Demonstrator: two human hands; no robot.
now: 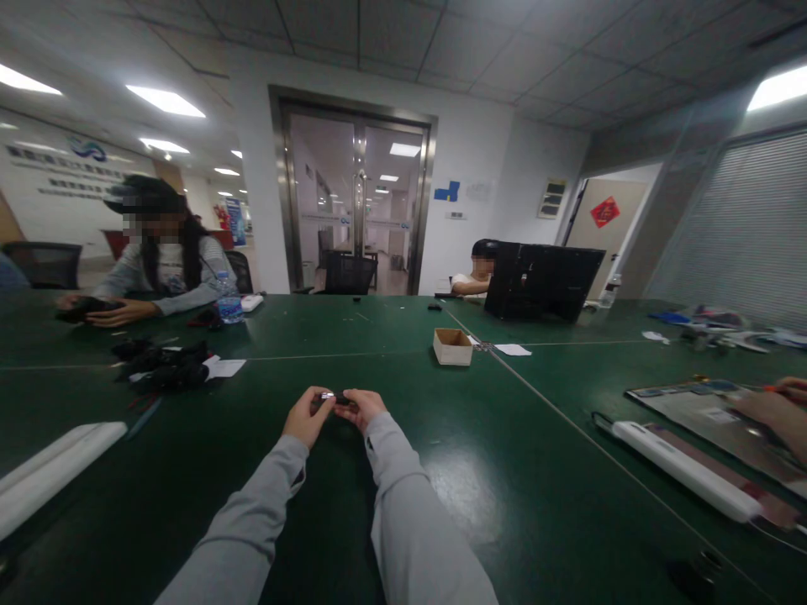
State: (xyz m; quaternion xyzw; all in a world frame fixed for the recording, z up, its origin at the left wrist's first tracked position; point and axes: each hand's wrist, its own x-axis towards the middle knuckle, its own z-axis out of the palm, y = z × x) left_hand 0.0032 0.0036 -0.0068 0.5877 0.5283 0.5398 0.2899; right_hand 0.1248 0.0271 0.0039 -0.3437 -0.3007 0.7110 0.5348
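Both my hands hold a small dark object (341, 398) with a shiny part, just above the green table (403, 479). It is too small to name. My left hand (307, 418) pinches its left end between thumb and fingers. At the right end, my right hand (364, 407) grips it with thumb and fingers. The fingers cover much of the object. Beyond my right hand stands a small open cardboard box (452, 353).
Left lie a black tangled heap (167, 365), white paper (227, 368) and a long white case (60, 470). A water bottle (229, 300) and a seated person are behind. Right are a monitor (542, 281), a white bar (684, 470), a flat panel (712, 412) and another person's hand (772, 416).
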